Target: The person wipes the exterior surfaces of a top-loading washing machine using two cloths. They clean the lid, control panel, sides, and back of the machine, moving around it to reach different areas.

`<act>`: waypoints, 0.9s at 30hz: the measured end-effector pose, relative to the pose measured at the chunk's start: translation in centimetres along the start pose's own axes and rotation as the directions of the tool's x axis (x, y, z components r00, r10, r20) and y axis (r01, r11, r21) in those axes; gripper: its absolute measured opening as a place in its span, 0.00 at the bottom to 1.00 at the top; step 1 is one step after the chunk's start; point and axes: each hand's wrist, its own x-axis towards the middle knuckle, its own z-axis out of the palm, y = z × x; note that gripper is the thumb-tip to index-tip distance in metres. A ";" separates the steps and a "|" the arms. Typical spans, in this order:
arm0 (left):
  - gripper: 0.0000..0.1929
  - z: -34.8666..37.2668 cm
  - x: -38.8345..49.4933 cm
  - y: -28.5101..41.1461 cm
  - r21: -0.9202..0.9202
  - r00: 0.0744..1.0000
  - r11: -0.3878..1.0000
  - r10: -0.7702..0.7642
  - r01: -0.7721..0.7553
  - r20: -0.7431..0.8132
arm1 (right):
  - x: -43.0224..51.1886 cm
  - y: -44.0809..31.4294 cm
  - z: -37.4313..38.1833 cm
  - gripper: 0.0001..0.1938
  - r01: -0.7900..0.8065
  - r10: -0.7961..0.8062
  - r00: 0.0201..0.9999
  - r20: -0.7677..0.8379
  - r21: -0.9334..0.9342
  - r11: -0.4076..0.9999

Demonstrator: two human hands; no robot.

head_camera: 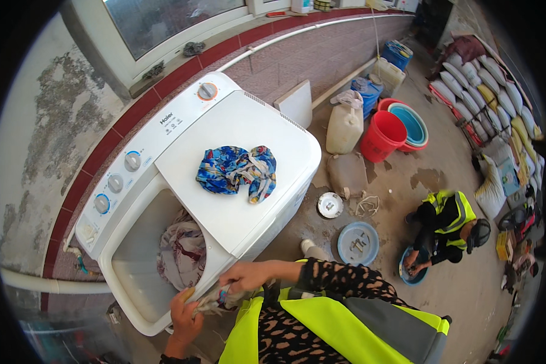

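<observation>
A pale, wet-looking cloth with coloured spots is stretched between my hands at the front edge of a white twin-tub washing machine. My left hand grips one end, low by the tub's corner. My right hand is closed round the cloth farther right. Inside the open wash tub lies a bunched, pale fabric with dark red marks. A crumpled blue patterned garment rests on the machine's white lid.
Right of the machine stand a plastic jerrycan, a red bucket, a white enamel basin and a blue basin holding objects. Another person in a hi-vis vest bends over a blue basin. Filled sacks are stacked beyond.
</observation>
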 end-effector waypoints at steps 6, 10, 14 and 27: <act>0.18 2.4 11.5 8.6 -0.283 0.973 0.959 -0.089 0.025 -0.214 | -10.1 -6.6 -9.3 0.09 0.048 0.041 0.947 -0.319 0.268 0.962; 0.26 4.9 21.1 13.0 -0.382 0.968 0.920 -0.012 -0.088 -0.251 | -16.1 -9.6 -14.8 0.10 0.062 -0.045 0.700 -0.712 -0.002 0.998; 0.27 9.8 29.2 15.2 -0.158 0.946 0.970 0.132 -0.186 -0.297 | -17.8 -7.5 -20.3 0.14 -0.151 -0.336 0.352 -0.874 -0.407 0.901; 0.19 12.2 23.9 13.7 0.294 0.949 0.930 0.274 -0.220 -0.155 | -13.7 0.5 -14.7 0.22 -0.189 -0.598 0.605 -0.526 -0.824 0.534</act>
